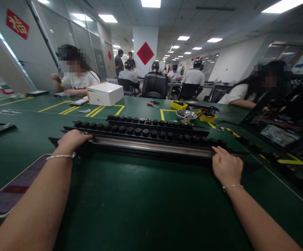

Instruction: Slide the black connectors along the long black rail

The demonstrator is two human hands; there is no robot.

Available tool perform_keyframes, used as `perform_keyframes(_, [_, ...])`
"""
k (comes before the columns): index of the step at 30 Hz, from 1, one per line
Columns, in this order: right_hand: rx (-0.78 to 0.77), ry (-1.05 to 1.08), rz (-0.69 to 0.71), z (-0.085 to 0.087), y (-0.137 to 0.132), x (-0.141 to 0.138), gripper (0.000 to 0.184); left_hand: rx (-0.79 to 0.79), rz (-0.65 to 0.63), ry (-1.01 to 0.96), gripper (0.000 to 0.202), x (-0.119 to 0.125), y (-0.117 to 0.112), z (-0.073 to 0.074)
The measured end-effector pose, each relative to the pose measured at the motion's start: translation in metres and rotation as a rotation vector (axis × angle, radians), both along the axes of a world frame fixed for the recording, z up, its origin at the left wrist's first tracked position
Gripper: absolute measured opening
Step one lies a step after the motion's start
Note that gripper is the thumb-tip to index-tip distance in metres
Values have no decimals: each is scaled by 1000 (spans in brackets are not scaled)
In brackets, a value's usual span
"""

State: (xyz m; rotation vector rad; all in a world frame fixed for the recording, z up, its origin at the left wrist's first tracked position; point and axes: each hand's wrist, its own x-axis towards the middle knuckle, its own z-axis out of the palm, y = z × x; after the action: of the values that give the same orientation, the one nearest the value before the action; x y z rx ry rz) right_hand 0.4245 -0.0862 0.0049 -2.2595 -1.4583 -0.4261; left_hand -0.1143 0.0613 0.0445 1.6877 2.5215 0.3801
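Observation:
A long black bar with a shiny metal strip along it (151, 145) lies crosswise in front of me. My left hand (73, 141) is closed on its left end, with the thumb pointing right. On the right end, my right hand (227, 165) has its fingers bent over the bar's edge. Just behind it runs a black rail carrying a row of several round black parts (145, 132). A second, shorter rail with similar round parts (155, 122) lies farther back. The undersides of the fingers of both hands are hidden.
A green table (141, 202) bears yellow tape lines. Farther back are a white box (109, 94), a metal bowl (186, 115), yellow trays (179, 105) and a screwdriver (153, 105). A phone-like slab (12, 190) lies left. People sit at both sides and beyond.

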Motion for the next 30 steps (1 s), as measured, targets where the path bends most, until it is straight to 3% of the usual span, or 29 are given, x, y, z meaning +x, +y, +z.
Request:
perform_keyframes(1, [1, -2, 2, 0, 0, 0, 48, -91, 36, -13, 40, 1, -1, 1])
perform_keyframes(4, [8, -8, 7, 0, 0, 1, 48, -155, 49, -25, 45, 4, -4, 6])
perform_keyframes(21, [9, -26, 5, -3, 1, 4, 48, -109, -41, -44, 46, 17, -14, 2])
perform_keyframes(30, [25, -21, 29, -3, 1, 4, 48, 213, 56, -21, 47, 47, -32, -23])
